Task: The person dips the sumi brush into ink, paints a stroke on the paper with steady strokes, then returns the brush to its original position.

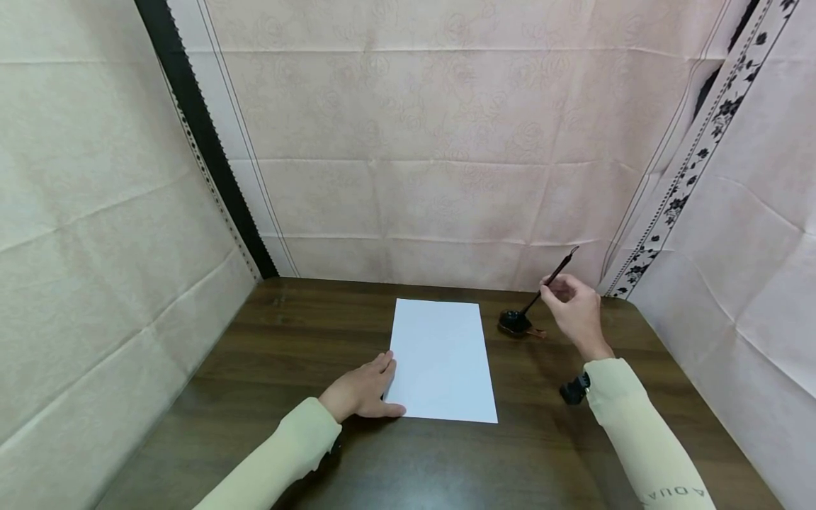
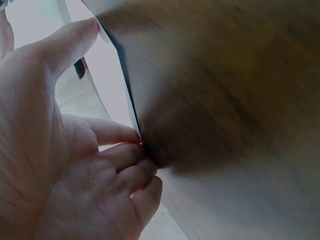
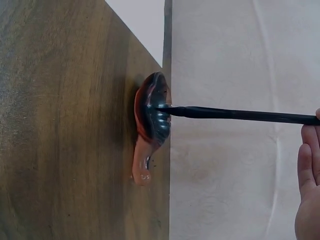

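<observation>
A white sheet of paper (image 1: 442,361) lies on the brown wooden table. My left hand (image 1: 360,389) rests at its lower left edge, thumb at the near corner and fingers along the side. In the left wrist view those fingers touch the paper (image 2: 107,75), slightly bent. To the right of the sheet, my right hand (image 1: 576,312) pinches a black writing brush (image 1: 557,271) along its handle. The brush slants down to a small dark ink dish (image 1: 515,322). In the right wrist view the brush (image 3: 235,114) touches the dish's glossy black inside, and a reddish-brown handle (image 3: 143,167) sticks out.
Pale patterned cloth (image 1: 408,142) hangs behind the table (image 1: 255,425), with more cloth (image 1: 95,212) on the left and on the right (image 1: 746,248). A black camera (image 1: 575,389) sits at the right wrist.
</observation>
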Demonstrator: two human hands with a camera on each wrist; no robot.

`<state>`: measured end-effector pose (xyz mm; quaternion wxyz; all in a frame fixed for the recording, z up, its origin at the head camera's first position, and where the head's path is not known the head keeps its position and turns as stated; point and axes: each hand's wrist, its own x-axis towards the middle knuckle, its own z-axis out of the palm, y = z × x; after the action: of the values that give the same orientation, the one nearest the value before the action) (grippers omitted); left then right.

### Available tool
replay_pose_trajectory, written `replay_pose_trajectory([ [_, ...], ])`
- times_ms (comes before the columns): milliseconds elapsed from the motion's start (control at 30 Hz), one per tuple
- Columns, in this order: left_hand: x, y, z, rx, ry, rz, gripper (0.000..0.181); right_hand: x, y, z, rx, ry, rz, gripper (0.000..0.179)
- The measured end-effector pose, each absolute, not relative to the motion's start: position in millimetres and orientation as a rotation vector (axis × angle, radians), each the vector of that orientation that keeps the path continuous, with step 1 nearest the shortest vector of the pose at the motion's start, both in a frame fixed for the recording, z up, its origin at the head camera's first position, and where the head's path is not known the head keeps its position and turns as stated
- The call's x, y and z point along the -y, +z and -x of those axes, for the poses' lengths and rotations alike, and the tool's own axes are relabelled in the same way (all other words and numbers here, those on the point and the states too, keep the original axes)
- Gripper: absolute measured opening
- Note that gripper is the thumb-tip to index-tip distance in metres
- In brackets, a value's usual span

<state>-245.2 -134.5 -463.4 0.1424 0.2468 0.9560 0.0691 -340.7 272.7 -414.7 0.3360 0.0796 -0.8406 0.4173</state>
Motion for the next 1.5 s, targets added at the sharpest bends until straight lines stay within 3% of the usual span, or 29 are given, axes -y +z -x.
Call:
replay_pose_trajectory([
  [1500,139,-479,246,-2.831,0.069,-0.796,0.094,-267,-422,342,2.245,1.039,-0.277,0.014],
])
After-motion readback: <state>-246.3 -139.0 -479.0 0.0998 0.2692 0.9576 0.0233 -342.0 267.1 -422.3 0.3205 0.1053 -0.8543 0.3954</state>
